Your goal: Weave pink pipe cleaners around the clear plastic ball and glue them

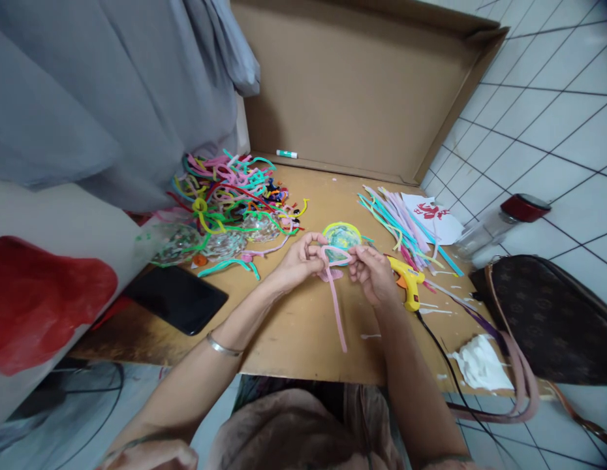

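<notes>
Between my two hands is a pink pipe cleaner (336,307), bent into a loop at the top, with a straight tail hanging toward the table's front. My left hand (303,260) pinches the loop's left side. On the right side of the loop, the fingers of my right hand (372,271) are closed on it. Just behind the loop lies a round disc (341,234) with a yellow rim and a mottled blue-green middle, partly covered by my hands. Another small pink piece (330,275) lies beneath the loop.
A tangled pile of coloured pipe cleaners (230,189) sits at left, behind a black tablet (179,299). At right are straight pipe cleaners (396,222), a yellow glue gun (408,284) with a cord, a bottle (499,225), a brown bag (553,316) and crumpled tissue (481,362).
</notes>
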The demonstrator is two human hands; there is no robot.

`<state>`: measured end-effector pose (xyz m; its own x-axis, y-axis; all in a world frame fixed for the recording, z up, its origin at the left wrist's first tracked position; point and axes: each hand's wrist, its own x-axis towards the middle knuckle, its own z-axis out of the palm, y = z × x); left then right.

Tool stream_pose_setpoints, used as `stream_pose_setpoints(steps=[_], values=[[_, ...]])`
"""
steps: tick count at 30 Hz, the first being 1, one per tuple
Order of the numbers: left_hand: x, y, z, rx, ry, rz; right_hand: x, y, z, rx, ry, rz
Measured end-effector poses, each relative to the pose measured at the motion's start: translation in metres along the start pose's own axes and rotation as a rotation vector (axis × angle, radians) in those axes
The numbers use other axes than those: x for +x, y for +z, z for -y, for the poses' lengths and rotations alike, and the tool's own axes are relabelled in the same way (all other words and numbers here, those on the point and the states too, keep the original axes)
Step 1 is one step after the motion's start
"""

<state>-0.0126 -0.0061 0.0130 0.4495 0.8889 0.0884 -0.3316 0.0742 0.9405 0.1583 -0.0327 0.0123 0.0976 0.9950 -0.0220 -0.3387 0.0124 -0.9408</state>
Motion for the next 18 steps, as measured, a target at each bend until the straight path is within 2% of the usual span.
stream_pose_setpoints(steps=[4,7,12,18], values=[[0.003,0.001,0.003,-0.003,0.051,-0.076,-0.002,-0.001,-0.002,-0.162,0.052,0.099],[0.005,0.002,0.006,0.000,0.068,-0.116,-0.006,0.003,-0.006,-0.218,0.031,0.185],[0.005,0.003,0.007,0.022,0.049,-0.101,-0.010,0.012,-0.008,-0.125,-0.005,0.128],[0.005,0.001,0.010,0.072,-0.002,-0.103,-0.009,0.015,-0.004,-0.129,-0.015,0.130]])
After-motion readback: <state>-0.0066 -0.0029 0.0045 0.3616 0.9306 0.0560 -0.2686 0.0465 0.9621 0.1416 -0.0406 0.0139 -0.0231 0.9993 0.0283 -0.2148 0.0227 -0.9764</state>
